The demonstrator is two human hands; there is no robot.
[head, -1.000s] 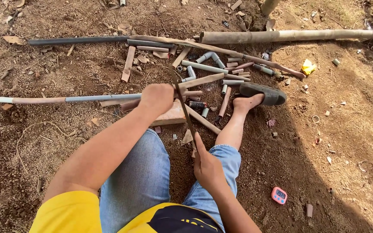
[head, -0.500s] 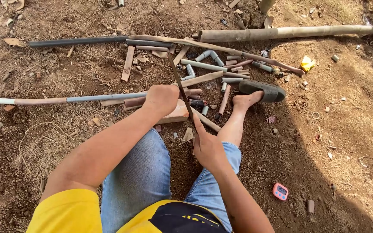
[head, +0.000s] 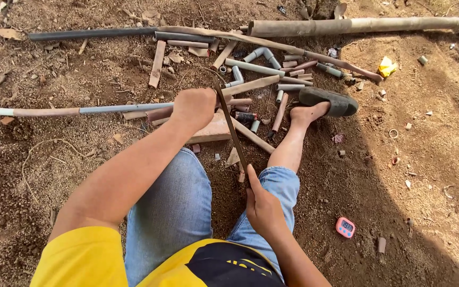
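Two hands: both belong to the person who sits on the ground, and both are closed on something.
Ground (head: 426, 175): dry brown earth with small stones and dry leaves, half of it in shadow.
Thick pole (head: 362, 25): it lies across the top right, the biggest piece here.
Long pipe (head: 70, 111): thin, grey and brown, it lies flat from the left edge toward the middle and passes under the left fist.
Pipe pieces (head: 261, 69): many short cut pieces and elbows are heaped just behind the long pipe.
Legs: blue jeans; the right foot in a dark sandal (head: 329, 101) rests beside the heap.
Left hand (head: 193, 108): closed as a fist around the long pipe, pressing it on a flat brick (head: 212, 131).
Right hand (head: 264, 204): closed on the near end of a saw blade (head: 230, 123), thumb along it.
Saw blade: thin and dark, it goes from the right hand up over the long pipe, just beside the left hand.
Timer (head: 345, 227): small, pink, on the earth, well apart from the hands.
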